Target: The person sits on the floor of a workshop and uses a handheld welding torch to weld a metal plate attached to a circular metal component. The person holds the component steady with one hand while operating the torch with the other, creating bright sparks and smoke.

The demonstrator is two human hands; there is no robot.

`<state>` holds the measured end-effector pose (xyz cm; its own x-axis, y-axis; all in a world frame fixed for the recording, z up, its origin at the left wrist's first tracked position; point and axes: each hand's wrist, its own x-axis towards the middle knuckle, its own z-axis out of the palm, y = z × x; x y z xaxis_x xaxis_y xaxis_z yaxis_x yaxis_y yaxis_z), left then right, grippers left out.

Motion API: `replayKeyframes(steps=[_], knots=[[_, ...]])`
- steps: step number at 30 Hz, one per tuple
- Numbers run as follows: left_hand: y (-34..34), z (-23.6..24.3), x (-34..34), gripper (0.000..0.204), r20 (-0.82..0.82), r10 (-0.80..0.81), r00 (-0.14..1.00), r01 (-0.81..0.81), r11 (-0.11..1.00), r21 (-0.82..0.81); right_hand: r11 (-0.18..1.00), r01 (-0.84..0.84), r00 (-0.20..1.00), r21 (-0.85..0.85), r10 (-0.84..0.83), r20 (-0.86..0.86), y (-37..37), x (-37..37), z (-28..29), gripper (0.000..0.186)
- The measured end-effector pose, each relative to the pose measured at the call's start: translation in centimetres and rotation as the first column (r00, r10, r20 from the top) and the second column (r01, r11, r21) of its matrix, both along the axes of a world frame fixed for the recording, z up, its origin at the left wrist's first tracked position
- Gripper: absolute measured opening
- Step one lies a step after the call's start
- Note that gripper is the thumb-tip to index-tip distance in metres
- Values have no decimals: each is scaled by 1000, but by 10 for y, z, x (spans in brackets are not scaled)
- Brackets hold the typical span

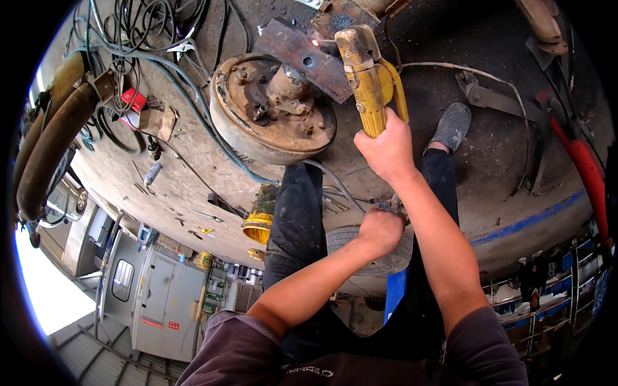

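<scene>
My right hand (385, 149) grips the yellow handle of a welding electrode holder (365, 77), raised over a rusty flat steel plate (302, 56). A short rod from the holder's jaws meets the plate where a small bright spot (315, 43) glows. The plate rests on a rusty round hub or drum (270, 109) on the concrete floor. My left hand (381, 230) is closed low by my knee, over a tyre (370, 260); whatever small thing it grips is hidden. My dark trouser legs and a grey shoe (452, 125) reach toward the hub.
Tangled cables (138, 29) lie at the upper left, with a red box (134, 100), a small bottle (153, 172) and loose bits nearby. A yellow can (261, 215) stands by my left leg. Metal brackets (489, 96) and a red-handled tool (582, 161) sit to the right.
</scene>
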<state>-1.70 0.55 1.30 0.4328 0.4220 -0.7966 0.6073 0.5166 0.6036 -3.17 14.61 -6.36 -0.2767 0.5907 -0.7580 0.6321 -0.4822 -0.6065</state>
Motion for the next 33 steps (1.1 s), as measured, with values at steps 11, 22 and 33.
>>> replayKeyframes(steps=[11, 22, 33], knots=[[-7, -2, 3, 15, -5, -7, 1000, 8, 1000, 27, 999, -28, 999, 32, 28, 24, -1, -4, -6, 28], [-1, 1, 1, 14, -5, -36, 999, 36, 999, -8, 1000, -19, 999, -4, 20, 33, -1, -5, -2, 28], [-4, -1, 3, 13, -28, -19, 999, 19, 1000, 9, 996, 82, 996, -23, -83, -26, 8, -5, 18, 29]])
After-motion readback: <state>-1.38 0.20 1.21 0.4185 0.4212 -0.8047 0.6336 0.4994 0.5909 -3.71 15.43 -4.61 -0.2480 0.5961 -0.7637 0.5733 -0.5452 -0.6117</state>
